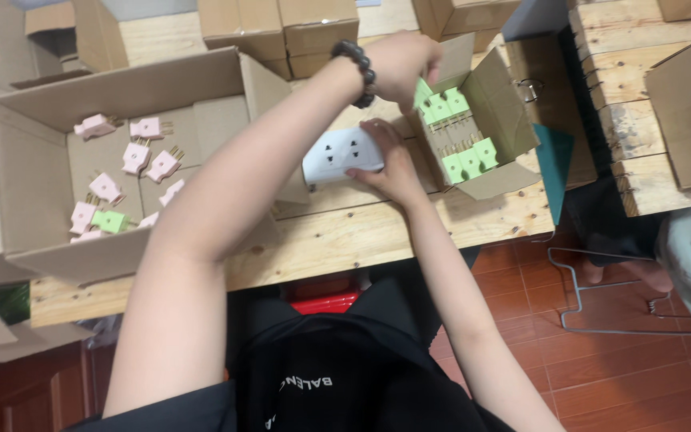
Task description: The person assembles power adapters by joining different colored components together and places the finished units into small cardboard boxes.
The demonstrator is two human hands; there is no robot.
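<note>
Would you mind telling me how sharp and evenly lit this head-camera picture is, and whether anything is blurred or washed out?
Head view: soft, even light, with only faint shadows inside the large cardboard box; the white socket block is slightly glary, though its holes stay readable; the left hand at the small box of green plugs is a little motion-blurred; the pink plugs look sharp; the forearms loom large from the wide lens.

pink plugs (136,156): 9 | loose green plug (110,221): 1 | white socket (342,155): 1
</note>
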